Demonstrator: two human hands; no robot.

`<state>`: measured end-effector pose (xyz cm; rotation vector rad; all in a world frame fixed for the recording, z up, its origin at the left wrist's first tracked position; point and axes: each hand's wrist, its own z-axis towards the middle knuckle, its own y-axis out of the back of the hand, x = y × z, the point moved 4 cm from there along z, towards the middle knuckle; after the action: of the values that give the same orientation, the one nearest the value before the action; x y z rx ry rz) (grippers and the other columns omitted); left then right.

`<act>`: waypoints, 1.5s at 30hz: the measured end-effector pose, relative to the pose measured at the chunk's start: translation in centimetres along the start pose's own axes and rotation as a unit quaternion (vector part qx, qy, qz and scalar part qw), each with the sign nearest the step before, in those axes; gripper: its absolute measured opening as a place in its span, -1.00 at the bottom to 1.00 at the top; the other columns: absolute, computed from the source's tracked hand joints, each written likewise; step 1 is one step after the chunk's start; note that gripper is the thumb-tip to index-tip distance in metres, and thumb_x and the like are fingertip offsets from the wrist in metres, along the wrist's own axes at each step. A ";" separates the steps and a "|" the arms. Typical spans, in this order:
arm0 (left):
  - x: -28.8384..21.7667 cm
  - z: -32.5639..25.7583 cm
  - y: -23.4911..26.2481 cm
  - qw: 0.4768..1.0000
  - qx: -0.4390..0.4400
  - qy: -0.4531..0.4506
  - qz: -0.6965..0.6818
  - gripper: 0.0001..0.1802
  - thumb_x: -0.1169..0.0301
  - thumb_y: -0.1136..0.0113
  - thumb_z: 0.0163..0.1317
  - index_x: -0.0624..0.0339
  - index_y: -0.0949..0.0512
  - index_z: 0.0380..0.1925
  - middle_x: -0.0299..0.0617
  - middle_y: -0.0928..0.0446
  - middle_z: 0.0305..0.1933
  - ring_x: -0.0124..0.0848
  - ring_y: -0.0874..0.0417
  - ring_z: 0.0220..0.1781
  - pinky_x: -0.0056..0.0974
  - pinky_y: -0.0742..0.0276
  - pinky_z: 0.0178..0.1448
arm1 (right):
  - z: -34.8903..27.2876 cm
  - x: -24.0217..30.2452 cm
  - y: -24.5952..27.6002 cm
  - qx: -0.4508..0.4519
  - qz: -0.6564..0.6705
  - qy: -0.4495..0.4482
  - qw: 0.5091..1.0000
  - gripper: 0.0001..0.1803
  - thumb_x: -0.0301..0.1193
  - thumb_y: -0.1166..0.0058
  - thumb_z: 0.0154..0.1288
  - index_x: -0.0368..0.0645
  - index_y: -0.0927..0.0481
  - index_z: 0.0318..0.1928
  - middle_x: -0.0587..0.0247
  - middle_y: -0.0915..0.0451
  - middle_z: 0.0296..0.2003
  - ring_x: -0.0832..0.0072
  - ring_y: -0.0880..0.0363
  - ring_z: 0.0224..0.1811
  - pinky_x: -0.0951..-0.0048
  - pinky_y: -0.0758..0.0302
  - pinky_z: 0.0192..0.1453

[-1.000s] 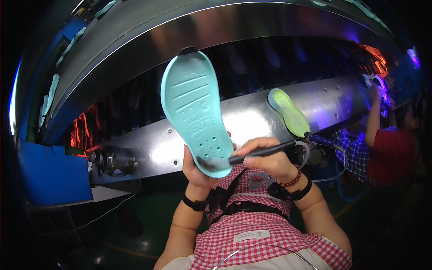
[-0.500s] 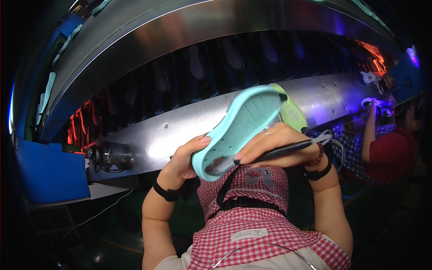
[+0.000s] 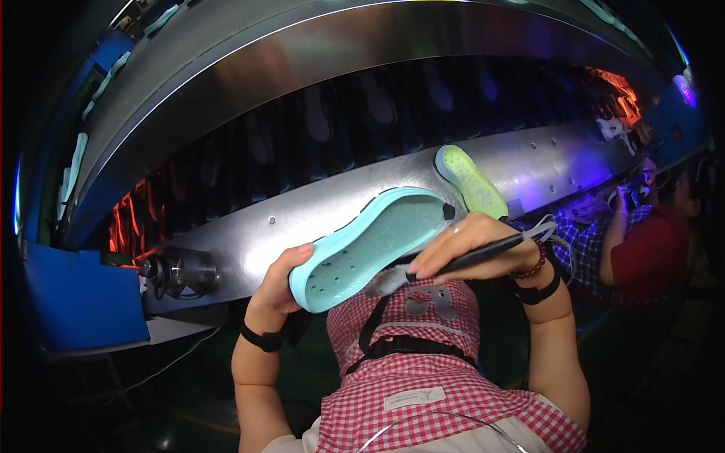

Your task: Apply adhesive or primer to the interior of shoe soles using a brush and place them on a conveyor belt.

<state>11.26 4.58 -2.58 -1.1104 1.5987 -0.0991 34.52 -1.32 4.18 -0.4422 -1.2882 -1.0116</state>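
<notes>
My left hand (image 3: 276,283) is closed on the heel end of a turquoise shoe sole (image 3: 370,241). The sole is tilted, its hollow inner side facing up; small holes and a wet-looking sheen show in it. Closed around a brush with a black handle (image 3: 479,255) is my right hand (image 3: 474,232). The brush's pale bristles (image 3: 390,281) are at the sole's near edge; I cannot tell whether they touch it. Thin clear tubing trails from the handle by my right wrist. Beyond the sole, a yellow-green sole (image 3: 472,183) lies on the metal ledge (image 3: 332,192).
Beyond the ledge runs a dark conveyor opening (image 3: 302,124) with rows of soles inside and red glow at both ends. A metal pot (image 3: 189,273) stands at the left near a blue box (image 3: 87,291). A co-worker in a red sleeve (image 3: 646,245) works at the right.
The turquoise sole has moved down and left, uncovering more of the yellow-green sole. The bristles have shifted from inside the heel to the sole's near edge.
</notes>
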 end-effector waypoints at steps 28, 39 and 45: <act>1.3 3.8 -0.5 0.908 -0.099 -0.319 -0.253 0.03 -0.50 0.56 -0.05 0.18 -0.29 0.05 -0.09 -0.46 -0.20 -0.18 -0.49 -0.10 0.07 -0.37 0.06 | 0.7 -0.7 -3.8 -0.068 -0.085 0.060 0.992 -0.78 -0.56 -0.23 -0.10 -0.25 -0.60 -0.33 0.11 -0.61 -0.41 0.33 -0.58 -0.38 0.42 -0.50 -0.27; -1.0 2.8 -1.5 0.867 -0.180 -0.392 -0.251 0.00 -0.47 0.55 -0.01 0.17 -0.28 0.06 -0.09 -0.45 -0.15 -0.17 -0.50 -0.12 0.06 -0.42 0.01 | 1.0 -1.4 -2.0 -0.216 -0.053 -0.007 0.975 -0.78 -0.56 -0.19 -0.04 -0.23 -0.61 -0.28 0.17 -0.59 -0.42 0.43 -0.55 -0.35 0.52 -0.47 -0.28; -2.6 1.9 -2.2 0.878 -0.116 -0.419 -0.202 -0.02 -0.48 0.52 -0.03 0.15 -0.29 0.04 -0.07 -0.44 -0.11 -0.15 -0.51 -0.13 0.03 -0.43 0.01 | 0.6 -1.9 -3.0 -0.050 0.053 0.024 0.997 -0.75 -0.57 -0.21 -0.06 -0.22 -0.61 -0.26 0.15 -0.60 -0.30 0.42 -0.54 -0.19 0.44 -0.45 -0.05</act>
<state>13.88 6.02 -0.06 -1.4038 0.5986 0.2773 31.84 -1.70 1.89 -0.5535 -1.1622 -0.9949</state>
